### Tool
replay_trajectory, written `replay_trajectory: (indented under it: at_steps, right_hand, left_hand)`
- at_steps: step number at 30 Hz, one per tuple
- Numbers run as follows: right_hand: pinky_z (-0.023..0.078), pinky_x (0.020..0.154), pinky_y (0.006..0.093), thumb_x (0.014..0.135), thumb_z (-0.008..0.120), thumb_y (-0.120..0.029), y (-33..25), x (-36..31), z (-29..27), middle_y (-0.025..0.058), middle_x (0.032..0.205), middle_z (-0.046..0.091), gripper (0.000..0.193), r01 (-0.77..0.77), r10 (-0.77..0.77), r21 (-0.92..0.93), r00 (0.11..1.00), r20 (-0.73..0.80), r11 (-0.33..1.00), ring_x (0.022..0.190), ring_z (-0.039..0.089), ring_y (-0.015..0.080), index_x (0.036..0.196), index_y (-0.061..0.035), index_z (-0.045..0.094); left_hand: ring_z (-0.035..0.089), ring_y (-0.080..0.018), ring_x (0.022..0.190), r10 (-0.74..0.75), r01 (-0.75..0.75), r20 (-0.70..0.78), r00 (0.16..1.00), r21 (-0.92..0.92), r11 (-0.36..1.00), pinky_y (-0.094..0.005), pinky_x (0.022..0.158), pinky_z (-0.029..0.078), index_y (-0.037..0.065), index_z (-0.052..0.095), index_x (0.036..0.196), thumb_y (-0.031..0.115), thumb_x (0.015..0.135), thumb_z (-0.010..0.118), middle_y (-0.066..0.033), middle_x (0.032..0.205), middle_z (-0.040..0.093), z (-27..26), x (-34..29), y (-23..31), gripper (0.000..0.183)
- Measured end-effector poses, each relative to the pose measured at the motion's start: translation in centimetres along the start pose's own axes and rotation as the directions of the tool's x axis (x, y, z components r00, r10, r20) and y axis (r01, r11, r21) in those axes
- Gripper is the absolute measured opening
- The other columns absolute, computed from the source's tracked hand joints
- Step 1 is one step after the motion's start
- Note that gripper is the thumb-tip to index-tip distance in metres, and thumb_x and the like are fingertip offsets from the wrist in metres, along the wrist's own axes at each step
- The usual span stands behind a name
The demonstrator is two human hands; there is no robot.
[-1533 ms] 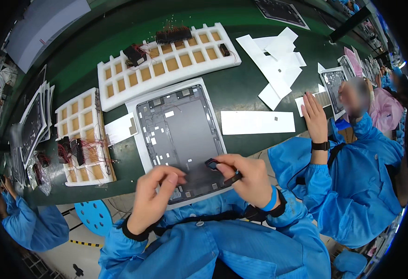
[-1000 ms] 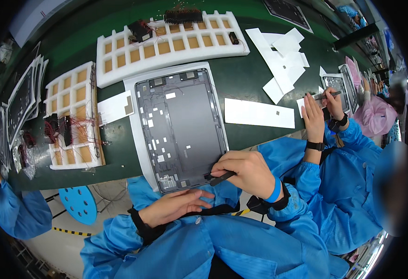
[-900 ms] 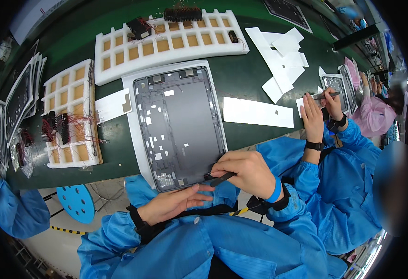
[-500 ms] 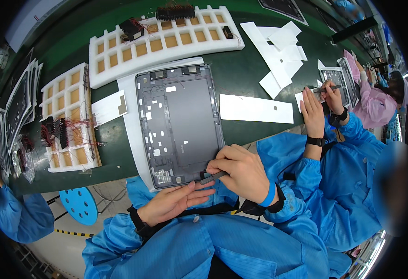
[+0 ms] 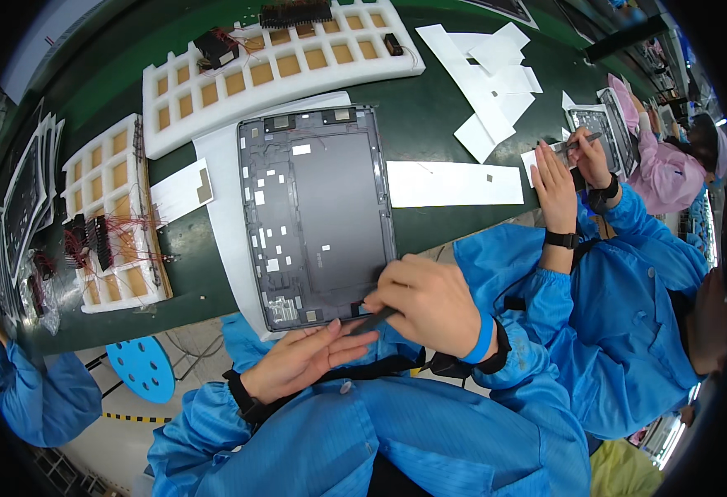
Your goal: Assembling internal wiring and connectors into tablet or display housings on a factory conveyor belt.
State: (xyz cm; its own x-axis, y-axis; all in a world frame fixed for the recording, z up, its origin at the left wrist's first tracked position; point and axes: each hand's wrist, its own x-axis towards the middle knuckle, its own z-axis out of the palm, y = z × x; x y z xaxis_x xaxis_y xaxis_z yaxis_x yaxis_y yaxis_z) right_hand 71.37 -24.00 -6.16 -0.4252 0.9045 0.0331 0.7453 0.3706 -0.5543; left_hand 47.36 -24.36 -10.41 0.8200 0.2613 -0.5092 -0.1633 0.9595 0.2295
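Observation:
A dark grey tablet-like back housing (image 5: 343, 207) lies open side up, dotted with small white stickers. Its near edge reaches the table edge, close to my body. My right hand (image 5: 430, 302) is closed round slim black tweezers (image 5: 375, 320), their tip pointing down-left toward my left fingers. That hand hovers over the housing's near right corner, its fingertips hiding part of it. Just below the near edge, my left hand (image 5: 297, 364) is palm up with fingers stretched out, close to the tweezers' tip. Whether anything tiny lies on those fingers, I cannot tell.
White foam trays (image 5: 285, 54) with black parts and thin red wires stand behind and left. White sheets (image 5: 454, 183) lie on the green table (image 5: 430, 99). At right a co-worker's hands (image 5: 556, 186) work close by; a blue stool (image 5: 140, 369) is at lower left.
The tweezers have tilted more steeply and sit lower against my left fingers. My right hand has rolled slightly. The whole view has shifted a little, moving the table things up and left.

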Motion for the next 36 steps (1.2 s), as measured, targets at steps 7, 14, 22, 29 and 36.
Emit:
replay_trajectory:
  at_steps: [7,14,22,29,36]
  right_hand:
    - [0.052,0.06,0.0299,0.076,0.078,-0.019,0.7,-1.6,1.3,0.0027,0.091,0.062,0.031,0.174,-0.192,-0.113,0.967,-0.169,0.978,0.076,0.059,0.018,0.105,-0.0087,0.076]
    - [0.053,0.071,0.0312,0.084,0.074,-0.009,1.8,-4.3,2.9,0.0107,0.094,0.064,0.019,-0.402,0.613,0.566,0.751,-0.246,0.72,0.081,0.065,0.0235,0.102,-0.0053,0.076]
    - [0.042,0.061,0.0271,0.098,0.068,-0.032,1.6,-3.4,6.3,-0.0004,0.076,0.06,0.038,-0.51,0.652,0.802,0.728,0.212,0.309,0.071,0.049,0.0069,0.103,0.0062,0.072]
    - [0.037,0.058,0.0214,0.096,0.07,-0.022,-0.2,-6.5,3.5,-0.0056,0.075,0.061,0.022,-0.522,0.562,0.819,0.761,0.323,0.237,0.068,0.048,0.0022,0.098,0.0005,0.072]
    - [0.044,0.066,0.0216,0.095,0.071,-0.015,-2.3,-6.6,-0.3,0.0006,0.085,0.068,0.022,-0.484,0.552,0.835,0.785,0.282,0.261,0.076,0.056,0.0045,0.105,0.0047,0.072]
  left_hand:
    - [0.041,-0.0293,0.143,0.077,-0.078,-0.015,0.997,-0.038,0.996,-0.0405,0.119,0.037,-0.007,0.029,0.152,0.029,0.111,0.037,-0.0203,0.156,0.037,-0.2,0.2,0.0,0.055]
    - [0.062,-0.0238,0.119,-0.331,0.371,-0.172,0.928,0.527,0.764,-0.0376,0.104,0.048,-0.005,0.045,0.143,0.022,0.107,0.049,-0.0184,0.133,0.061,-3.6,-4.4,1.6,0.045]
    - [0.052,-0.0212,0.129,0.312,-0.133,-0.246,0.918,0.551,0.824,-0.0363,0.112,0.039,-0.003,0.039,0.145,0.009,0.1,0.058,-0.0147,0.141,0.054,-3.9,-8.6,2.6,0.05]
    - [0.052,-0.0209,0.132,0.486,-0.355,-0.213,0.848,0.452,0.818,-0.0374,0.113,0.037,0.0,0.037,0.148,0.005,0.098,0.056,-0.0124,0.142,0.055,-0.3,-8.0,4.5,0.054]
    - [0.059,-0.017,0.119,0.62,-0.476,-0.162,0.768,0.503,0.721,-0.0339,0.101,0.049,-0.001,0.042,0.144,0.006,0.102,0.053,-0.0107,0.135,0.058,2.6,-4.2,11.1,0.044]
